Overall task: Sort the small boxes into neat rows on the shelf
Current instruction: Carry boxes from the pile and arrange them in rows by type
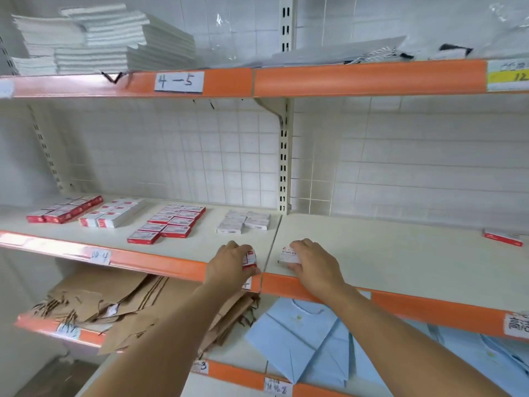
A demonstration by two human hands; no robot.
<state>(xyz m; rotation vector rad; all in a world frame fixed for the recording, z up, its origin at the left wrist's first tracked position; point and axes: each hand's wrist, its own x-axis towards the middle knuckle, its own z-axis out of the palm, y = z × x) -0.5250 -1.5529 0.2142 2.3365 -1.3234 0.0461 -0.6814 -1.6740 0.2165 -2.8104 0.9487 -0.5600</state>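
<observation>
On the middle shelf (386, 253) lie several groups of small staple boxes in rows: red ones (64, 210) at far left, white-and-red ones (114, 213), red-edged ones (169, 224), and white ones (243, 222). My left hand (229, 265) grips a red-and-white box (249, 259) near the shelf's front edge. My right hand (315, 262) holds a white box marked STAPLES (287, 255) just right of the shelf seam. A lone red box (502, 237) lies far right.
The upper shelf carries stacks of white notebooks (100, 44) and plastic sleeves (357, 50). Below, brown paper bags (114, 305) and light blue folded items (309, 339) lie on the lower shelf. Orange strips (372, 78) edge each shelf; a slotted post (283, 156) stands behind.
</observation>
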